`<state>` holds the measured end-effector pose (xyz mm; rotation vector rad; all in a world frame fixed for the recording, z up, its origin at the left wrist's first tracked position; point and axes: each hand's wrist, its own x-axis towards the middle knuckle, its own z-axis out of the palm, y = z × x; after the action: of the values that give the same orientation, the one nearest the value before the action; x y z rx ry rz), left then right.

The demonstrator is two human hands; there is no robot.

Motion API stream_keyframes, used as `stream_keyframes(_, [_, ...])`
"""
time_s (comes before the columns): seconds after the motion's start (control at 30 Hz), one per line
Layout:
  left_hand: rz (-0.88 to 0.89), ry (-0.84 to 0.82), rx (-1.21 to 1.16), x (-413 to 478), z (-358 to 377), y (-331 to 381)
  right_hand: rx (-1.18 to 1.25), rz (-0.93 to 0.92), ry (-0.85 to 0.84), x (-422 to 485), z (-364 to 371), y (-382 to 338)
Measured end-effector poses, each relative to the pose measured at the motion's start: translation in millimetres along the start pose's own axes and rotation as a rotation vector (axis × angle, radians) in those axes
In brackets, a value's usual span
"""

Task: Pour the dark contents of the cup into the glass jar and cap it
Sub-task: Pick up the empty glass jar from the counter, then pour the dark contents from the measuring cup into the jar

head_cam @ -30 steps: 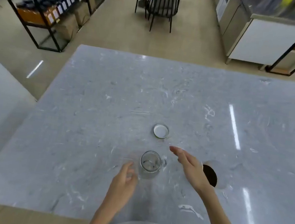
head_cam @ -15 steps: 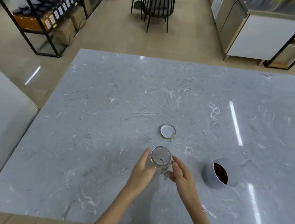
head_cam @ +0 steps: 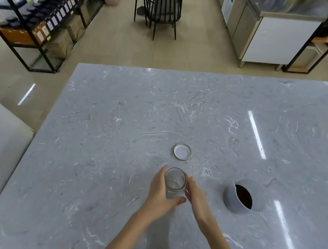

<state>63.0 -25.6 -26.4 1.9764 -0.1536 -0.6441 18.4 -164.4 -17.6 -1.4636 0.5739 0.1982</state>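
Left hand (head_cam: 159, 194) wraps its fingers around the empty glass jar (head_cam: 174, 183) on the table (head_cam: 116, 139); right hand (head_cam: 195, 196) seemingly just touches it, fingers loose. Steady the jar, then fetch the cup (head_cam: 238, 196) nearby.

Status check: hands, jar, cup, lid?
Left hand wrapped around glass jar; right hand touching its other side. Jar upright, empty, uncapped. Cup full, untouched; lid on table behind jar. Nothing blocking.
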Motion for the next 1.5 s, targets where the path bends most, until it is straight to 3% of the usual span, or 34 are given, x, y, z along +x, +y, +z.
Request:
stream_keyframes(0.07, [0.042,0.047,0.060,14,-7,-4,-0.005,-0.004,-0.004,1,-6,4])
stream_keyframes(0.2, [0.099,-0.023,0.110,27,-15,-11,0.012,-0.086,0.052,13,-4,-6])
stream_keyframes(0.47, [0.183,-0.013,0.160,38,-14,-18,-0.037,-0.045,0.011,16,15,-18])
stream_keyframes(0.6, [0.217,-0.007,0.174,38,-13,-23,-0.242,-0.237,0.065,-6,-27,-37])
stream_keyframes(0.7, [0.228,-0.022,0.190,38,-13,-27,-0.688,-0.466,0.360,-24,-85,-44])
stream_keyframes(0.77, [0.227,-0.040,0.210,41,-14,-29,-1.043,-0.323,0.516,-32,-124,-39])
stream_keyframes(0.8, [0.225,-0.046,0.220,42,-14,-29,-1.079,-0.181,0.501,-35,-138,-36])
stream_keyframes(0.87, [0.238,-0.046,0.235,44,-12,-29,-0.977,0.005,0.387,-39,-153,-24])
stream_keyframes(1.23, [0.276,-0.028,0.238,44,6,-21,-0.748,-0.169,0.372,-23,-179,-9])
stream_keyframes(1.37, [0.266,-0.027,0.220,43,9,-19,-0.551,-0.325,0.646,-26,-203,-45])
stream_keyframes(1.5, [0.265,-0.018,0.204,44,9,-22,-0.776,-0.335,0.521,-21,-209,-84])
